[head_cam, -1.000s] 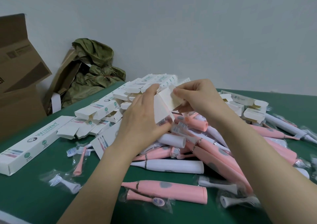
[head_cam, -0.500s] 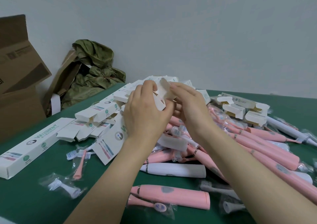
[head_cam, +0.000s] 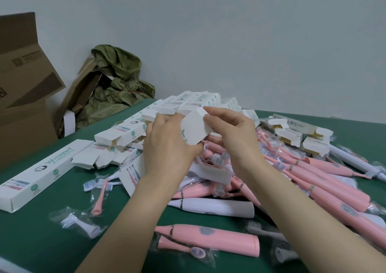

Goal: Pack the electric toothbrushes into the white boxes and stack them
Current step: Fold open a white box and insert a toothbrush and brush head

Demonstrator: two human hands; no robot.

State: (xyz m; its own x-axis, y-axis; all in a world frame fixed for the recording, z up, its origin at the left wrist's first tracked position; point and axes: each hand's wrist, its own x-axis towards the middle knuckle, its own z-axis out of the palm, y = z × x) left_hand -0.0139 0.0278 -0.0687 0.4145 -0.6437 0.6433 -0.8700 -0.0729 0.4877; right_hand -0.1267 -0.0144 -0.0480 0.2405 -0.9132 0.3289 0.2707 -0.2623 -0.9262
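Both forearms reach forward. The left hand (head_cam: 167, 145) closes its grip round a white box (head_cam: 195, 129) from below; the right hand (head_cam: 234, 132) pinches its end flap above the toothbrush pile (head_cam: 292, 178). Green worktop (head_cam: 27, 243) shows at near left.

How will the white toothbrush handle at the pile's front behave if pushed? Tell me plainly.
The white round plastic toothbrush handle looks stiff and smooth, so probably slippery. Its cylindrical body lies on the green table, so it may roll.
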